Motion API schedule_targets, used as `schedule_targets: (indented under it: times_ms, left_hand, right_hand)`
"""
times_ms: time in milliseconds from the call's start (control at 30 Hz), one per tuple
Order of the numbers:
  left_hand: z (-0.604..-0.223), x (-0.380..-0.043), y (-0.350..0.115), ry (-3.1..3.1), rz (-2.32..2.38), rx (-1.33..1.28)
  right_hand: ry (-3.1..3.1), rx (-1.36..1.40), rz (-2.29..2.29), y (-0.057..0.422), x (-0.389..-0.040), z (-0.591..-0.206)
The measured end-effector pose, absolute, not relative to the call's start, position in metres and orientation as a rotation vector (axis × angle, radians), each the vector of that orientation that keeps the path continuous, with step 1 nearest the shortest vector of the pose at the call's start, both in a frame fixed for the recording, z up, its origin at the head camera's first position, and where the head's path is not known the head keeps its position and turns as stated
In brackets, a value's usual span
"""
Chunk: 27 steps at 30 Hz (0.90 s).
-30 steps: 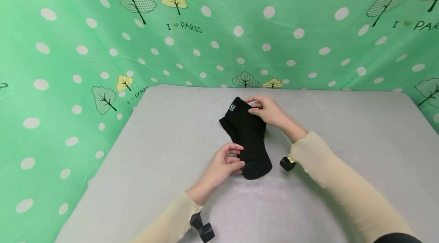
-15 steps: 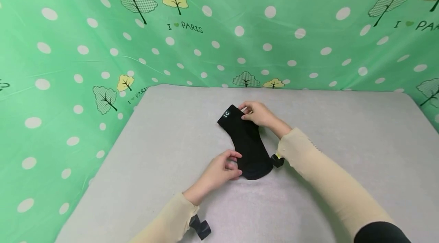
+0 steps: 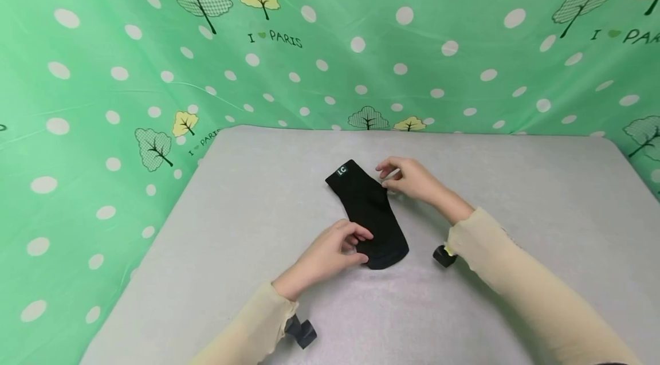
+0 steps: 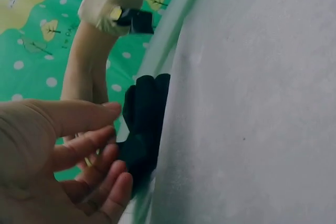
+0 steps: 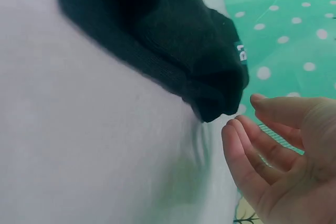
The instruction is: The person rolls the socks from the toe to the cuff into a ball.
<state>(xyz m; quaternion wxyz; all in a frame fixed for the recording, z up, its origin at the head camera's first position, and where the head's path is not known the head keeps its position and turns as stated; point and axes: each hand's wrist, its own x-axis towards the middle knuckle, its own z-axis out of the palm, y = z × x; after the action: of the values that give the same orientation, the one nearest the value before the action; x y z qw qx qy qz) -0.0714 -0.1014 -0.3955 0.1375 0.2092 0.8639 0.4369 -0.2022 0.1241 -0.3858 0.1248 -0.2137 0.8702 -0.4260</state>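
Observation:
A black sock (image 3: 368, 207) with a small LC label on its cuff lies slantwise on the grey table. Its cuff points to the back left, its toe toward the front. In the left wrist view the dark fabric (image 4: 144, 129) shows several rounded layers. My left hand (image 3: 330, 250) is at the toe end, fingers loosely bent over the sock's left edge, thumb spread apart from them. Beside the cuff's right side hovers my right hand (image 3: 412, 181), fingers relaxed. A gap between its fingertips (image 5: 229, 135) and the sock shows in the right wrist view.
The grey tabletop (image 3: 247, 204) reaches out on all sides of the sock. Behind and to the left hangs a green dotted cloth (image 3: 289, 95) with printed trees. Black wrist mounts (image 3: 301, 332) hang below both beige sleeves.
The sock's cuff was pulled toward the front and left and laid down, its layers now in line. My right hand has since let go and drawn off to the right.

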Motion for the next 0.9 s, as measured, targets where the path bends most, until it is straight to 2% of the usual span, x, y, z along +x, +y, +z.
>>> schedule_targets:
  times_ms: [533, 900]
  left_hand:
    - [-0.403, -0.074, -0.094, 2.463, 1.229, 0.676]
    - [-0.402, -0.078, -0.094, 2.492, 1.136, 0.670]
  right_hand:
    - [2.345, -1.027, -1.115, 0.157, -0.123, -0.386]
    - [2.511, -1.211, -0.849, 0.162, -0.109, -0.397]
